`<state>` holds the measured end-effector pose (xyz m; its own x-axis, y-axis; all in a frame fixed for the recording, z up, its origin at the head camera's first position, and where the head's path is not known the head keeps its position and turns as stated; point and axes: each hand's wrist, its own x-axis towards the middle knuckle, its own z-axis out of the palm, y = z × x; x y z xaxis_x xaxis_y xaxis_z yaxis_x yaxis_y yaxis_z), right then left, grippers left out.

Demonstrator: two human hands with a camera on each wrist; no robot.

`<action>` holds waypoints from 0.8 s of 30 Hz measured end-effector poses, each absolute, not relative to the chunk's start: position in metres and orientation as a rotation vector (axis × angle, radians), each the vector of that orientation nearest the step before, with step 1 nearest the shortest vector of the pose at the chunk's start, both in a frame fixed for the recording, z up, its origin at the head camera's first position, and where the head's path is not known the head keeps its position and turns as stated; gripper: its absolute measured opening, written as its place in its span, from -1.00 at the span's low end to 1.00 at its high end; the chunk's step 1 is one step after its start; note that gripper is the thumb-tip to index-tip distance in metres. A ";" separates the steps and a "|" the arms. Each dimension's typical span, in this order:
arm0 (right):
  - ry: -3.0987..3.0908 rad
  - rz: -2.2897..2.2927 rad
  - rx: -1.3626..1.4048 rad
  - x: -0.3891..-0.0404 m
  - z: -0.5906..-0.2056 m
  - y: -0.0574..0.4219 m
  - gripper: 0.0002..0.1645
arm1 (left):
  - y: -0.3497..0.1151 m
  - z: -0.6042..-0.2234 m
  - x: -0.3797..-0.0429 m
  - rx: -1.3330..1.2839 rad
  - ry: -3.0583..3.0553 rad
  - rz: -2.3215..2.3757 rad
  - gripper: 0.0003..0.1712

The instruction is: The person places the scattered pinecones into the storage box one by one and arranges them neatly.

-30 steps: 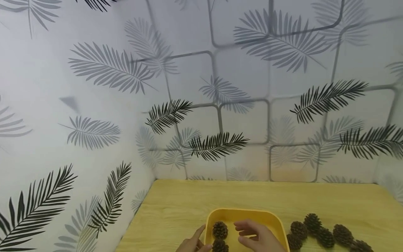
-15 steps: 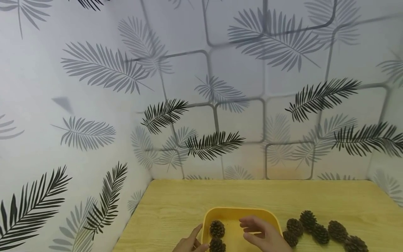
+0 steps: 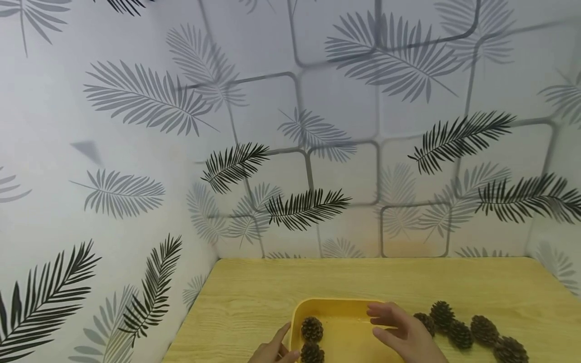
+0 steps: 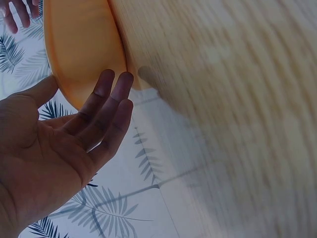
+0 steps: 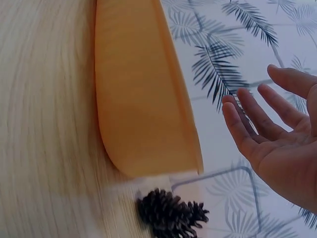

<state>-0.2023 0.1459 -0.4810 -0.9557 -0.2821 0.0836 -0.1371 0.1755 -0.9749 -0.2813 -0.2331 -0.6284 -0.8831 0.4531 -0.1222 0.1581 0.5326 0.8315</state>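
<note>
A yellow plastic tray (image 3: 345, 343) stands on the wooden table, its near side cut off in the head view. Inside, along its left wall, sit a pinecone (image 3: 312, 329) and, just nearer, a second pinecone (image 3: 312, 352). My left hand (image 3: 274, 349) is at the tray's left side, loosely spread, with thumb tip at the rim and fingertips by the outer wall in the left wrist view. My right hand (image 3: 407, 334) hovers over the tray's right rim, fingers loosely bent and nothing in them. From the right wrist, this hand (image 5: 282, 124) shows above the rim.
Several pinecones lie in a row to the tray's right, among them one pinecone (image 3: 442, 314) at the back and another pinecone (image 3: 510, 349) at the right end. The yellow wood-grain table (image 3: 254, 287) meets a leaf-patterned wall (image 3: 345, 176) behind it.
My right hand has moved rightward from over the tray's middle to its right rim. My left hand stays by the tray's left side. The head view has shifted slightly.
</note>
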 end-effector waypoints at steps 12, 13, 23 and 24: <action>2.445 -1.916 -0.112 -0.197 -0.474 0.187 -0.33 | -0.231 -0.627 -0.281 0.486 2.442 1.273 0.01; 2.452 -1.915 -0.097 -0.197 -0.475 0.190 -0.32 | -0.231 -0.626 -0.281 0.485 2.440 1.269 0.01; 2.526 -1.872 -0.040 -0.194 -0.484 0.207 -0.31 | -0.233 -0.626 -0.281 0.463 2.423 1.269 0.00; 2.530 -1.870 -0.034 -0.193 -0.484 0.209 -0.31 | -0.233 -0.626 -0.282 0.461 2.419 1.268 0.01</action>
